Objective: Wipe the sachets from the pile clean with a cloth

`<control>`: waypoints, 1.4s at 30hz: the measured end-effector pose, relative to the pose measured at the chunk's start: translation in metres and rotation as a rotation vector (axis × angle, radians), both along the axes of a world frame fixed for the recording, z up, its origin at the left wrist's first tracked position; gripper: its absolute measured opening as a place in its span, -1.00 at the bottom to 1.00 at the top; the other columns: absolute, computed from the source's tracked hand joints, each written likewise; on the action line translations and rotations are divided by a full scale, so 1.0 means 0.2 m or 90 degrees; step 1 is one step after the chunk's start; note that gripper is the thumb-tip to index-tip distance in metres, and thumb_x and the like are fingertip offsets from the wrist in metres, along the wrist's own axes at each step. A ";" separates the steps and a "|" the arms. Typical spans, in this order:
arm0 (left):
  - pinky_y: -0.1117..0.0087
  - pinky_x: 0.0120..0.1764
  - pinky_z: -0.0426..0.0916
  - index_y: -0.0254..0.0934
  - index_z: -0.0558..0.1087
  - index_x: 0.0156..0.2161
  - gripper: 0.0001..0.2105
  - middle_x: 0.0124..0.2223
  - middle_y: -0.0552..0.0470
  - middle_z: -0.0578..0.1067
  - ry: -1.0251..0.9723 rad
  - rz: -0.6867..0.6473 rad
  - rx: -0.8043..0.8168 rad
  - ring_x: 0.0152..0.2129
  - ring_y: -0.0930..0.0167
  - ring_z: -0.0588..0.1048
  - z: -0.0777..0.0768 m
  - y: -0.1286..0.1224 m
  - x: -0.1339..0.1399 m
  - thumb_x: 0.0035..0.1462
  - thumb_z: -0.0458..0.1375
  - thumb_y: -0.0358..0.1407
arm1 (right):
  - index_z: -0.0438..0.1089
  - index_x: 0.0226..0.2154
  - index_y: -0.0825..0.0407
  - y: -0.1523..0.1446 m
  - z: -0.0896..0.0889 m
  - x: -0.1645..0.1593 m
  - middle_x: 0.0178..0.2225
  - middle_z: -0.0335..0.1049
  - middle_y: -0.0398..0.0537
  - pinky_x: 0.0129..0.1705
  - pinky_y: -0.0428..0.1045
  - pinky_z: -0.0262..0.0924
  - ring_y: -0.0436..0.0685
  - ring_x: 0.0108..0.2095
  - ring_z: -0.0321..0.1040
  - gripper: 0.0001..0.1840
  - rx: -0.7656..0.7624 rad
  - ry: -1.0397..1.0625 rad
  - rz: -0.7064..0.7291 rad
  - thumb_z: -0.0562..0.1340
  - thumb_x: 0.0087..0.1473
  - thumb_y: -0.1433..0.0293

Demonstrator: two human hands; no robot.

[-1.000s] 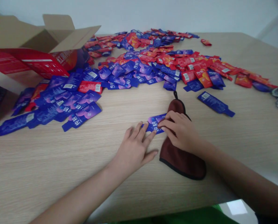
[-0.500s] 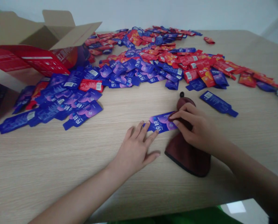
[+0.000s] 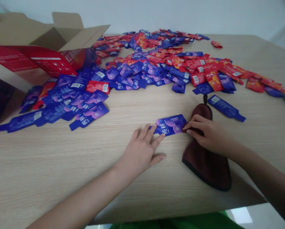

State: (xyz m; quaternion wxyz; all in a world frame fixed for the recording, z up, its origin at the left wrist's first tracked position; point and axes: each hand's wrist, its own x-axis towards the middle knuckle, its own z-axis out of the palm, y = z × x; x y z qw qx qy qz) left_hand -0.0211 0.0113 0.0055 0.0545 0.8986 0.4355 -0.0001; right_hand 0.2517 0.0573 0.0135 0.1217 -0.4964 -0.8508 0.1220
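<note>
A blue-purple sachet [image 3: 172, 124] with white lettering lies flat on the wooden table [image 3: 104, 152]. My left hand [image 3: 144, 148] rests with spread fingers on the sachet's left end. Pinched in my right hand [image 3: 208, 132] is a dark brown cloth [image 3: 206, 165] with black edging and a black hanging loop. The cloth's gripped part touches the sachet's right end, and its lower flap hangs onto the table. Just beyond the cloth lies another blue sachet [image 3: 226, 108], its barcode side up.
An open red cardboard box [image 3: 53, 63] stands at the left. Blue sachets [image 3: 73, 98] are heaped before it. A long pile of red and blue sachets [image 3: 156, 63] spreads across the back. One red sachet [image 3: 216, 44] lies apart at the far right.
My right hand has slid the cloth rightward, off the sachet's face to its right end. My left hand stays on the sachet. The view has shifted slightly.
</note>
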 end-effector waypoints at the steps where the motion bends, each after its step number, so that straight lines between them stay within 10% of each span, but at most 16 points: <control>1: -0.03 0.14 0.13 -0.15 0.18 0.29 -0.39 0.34 -0.25 0.13 -0.001 0.002 -0.001 0.27 0.03 0.10 0.00 0.00 0.00 0.23 0.00 0.09 | 0.47 -0.24 -0.04 0.01 0.02 -0.02 -0.26 0.31 -0.02 -0.19 0.08 0.22 0.15 -0.28 0.30 -0.80 0.010 0.008 -0.002 0.12 0.17 0.40; 10: -0.03 0.16 0.11 -0.20 0.21 0.27 -0.38 0.33 -0.25 0.14 -0.004 0.001 -0.011 0.28 0.04 0.07 0.00 0.00 0.00 0.19 0.10 0.04 | 0.46 -0.20 -0.03 0.05 -0.02 -0.45 -0.21 0.32 0.06 -0.18 0.12 0.12 0.20 -0.23 0.21 -0.73 0.152 -0.077 0.031 0.06 0.24 0.32; 20: -0.03 0.19 0.08 -0.16 0.18 0.29 -0.37 0.35 -0.24 0.09 -0.029 0.018 -0.028 0.28 0.06 0.07 0.00 0.00 0.00 0.20 0.04 0.09 | 0.48 -0.24 -0.03 0.13 -0.04 0.02 -0.27 0.32 -0.01 -0.20 0.09 0.20 0.17 -0.26 0.30 -0.77 0.053 -0.036 -0.063 0.10 0.20 0.35; 25: -0.06 0.22 0.00 -0.16 0.21 0.28 -0.39 0.36 -0.25 0.08 -0.038 0.020 -0.030 0.28 0.04 0.06 0.00 0.00 0.00 0.20 0.05 0.07 | 0.48 -0.25 -0.01 0.12 0.07 -0.18 -0.22 0.31 0.03 -0.18 0.09 0.15 0.19 -0.21 0.28 -0.77 0.146 0.002 -0.063 0.11 0.18 0.36; 31: -0.04 0.21 0.04 -0.14 0.15 0.30 -0.34 0.35 -0.23 0.10 -0.032 0.013 -0.040 0.28 0.06 0.06 0.00 0.00 -0.01 0.15 0.15 0.00 | 0.45 -0.20 -0.03 0.01 -0.02 -0.43 -0.22 0.32 0.03 -0.22 0.11 0.03 0.21 -0.23 0.18 -0.75 0.146 -0.084 0.072 0.06 0.22 0.37; 42: -0.03 0.22 0.05 -0.15 0.19 0.29 -0.39 0.36 -0.20 0.08 -0.043 0.025 -0.035 0.29 0.06 0.06 0.00 -0.01 0.00 0.21 0.04 0.07 | 0.46 -0.30 -0.03 0.04 -0.03 -0.02 -0.27 0.32 -0.01 -0.21 0.08 0.16 0.17 -0.25 0.28 -0.79 0.056 -0.052 -0.035 0.10 0.14 0.43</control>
